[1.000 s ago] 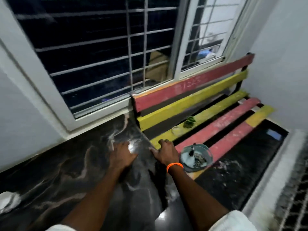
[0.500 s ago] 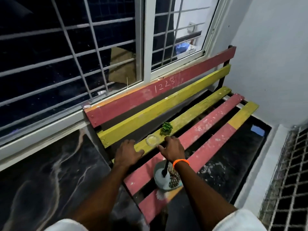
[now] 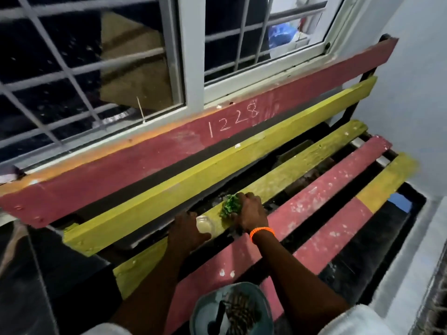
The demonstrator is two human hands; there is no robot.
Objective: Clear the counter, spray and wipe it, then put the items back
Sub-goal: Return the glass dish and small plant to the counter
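Barred window panes (image 3: pixel 92 76) are seen above a slatted bench (image 3: pixel 314 209) painted red and yellow, which stands on a dark marbled counter (image 3: pixel 60 274) at the left. On the rear yellow seat slat, the left hand (image 3: pixel 187 232) is curled around a small clear glass jar (image 3: pixel 205 224), and just beside it the right hand (image 3: pixel 250 213) is closed over a small green plant (image 3: pixel 230 207), whose leafy top shows past the fingers. Whether either item is lifted yet cannot be told. The put-back step appears to be in hand: both items are judged ready to be carried left to the counter, which calls for a firm, upright lift. Nearer the camera, a grey-blue bowl (image 3: pixel 200 308) holding a pine cone (image 3: pixel 238 310) and a dark tool rests on the front slats.
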